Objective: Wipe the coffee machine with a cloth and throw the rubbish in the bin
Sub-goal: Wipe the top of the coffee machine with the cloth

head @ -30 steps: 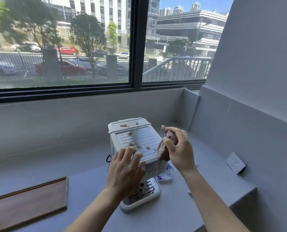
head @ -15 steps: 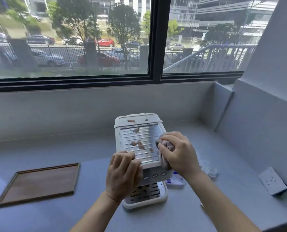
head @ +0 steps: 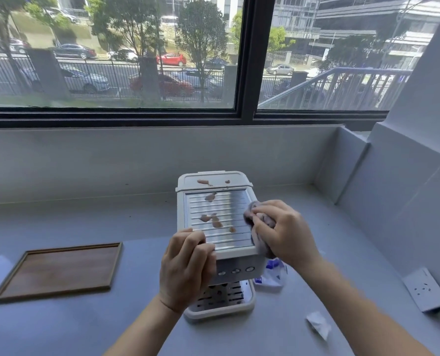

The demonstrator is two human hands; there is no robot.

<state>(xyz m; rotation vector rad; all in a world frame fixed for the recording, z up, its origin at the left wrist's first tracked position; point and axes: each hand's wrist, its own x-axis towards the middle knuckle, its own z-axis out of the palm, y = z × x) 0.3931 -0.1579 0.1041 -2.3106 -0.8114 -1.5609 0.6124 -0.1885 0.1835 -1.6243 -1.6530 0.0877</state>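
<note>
Machine [head: 215, 219] stood mid-frame on the surface [head: 111, 227], back toward the window [head: 111, 60], set well forward of the rear upstand.

Left hand [head: 186, 265] was clenched over the front-left corner of the machine's top, fingers curled onto the grille edge, gripping it. Right hand [head: 283, 232] grasped a bunched cloth [head: 261, 224] and pressed it against the right edge of the grille. Part of the cloth hung down the machine's right side.

Brown smears [head: 215, 220] lay on the grille: one near the far edge, a cluster mid-panel, a small one close to the cloth. Two more sat on the white lid strip behind. Drip tray [head: 221, 299] jutted out at the base, beside the left wrist, with dark specks in its slots.

Rubbish: a crumpled wrapper [head: 272, 276] with blue print lay just right of the machine's base, under the right wrist. A white scrap [head: 317, 325] lay nearer the front, right of the drip tray and apart from it.

Room: a broad stretch of surface ran from the machine's left side to a wooden tray [head: 59, 271] lying flat, well apart. The right side was tighter, where the wall [head: 406, 201] angled in and a socket [head: 425, 291] sat at its foot.
</note>
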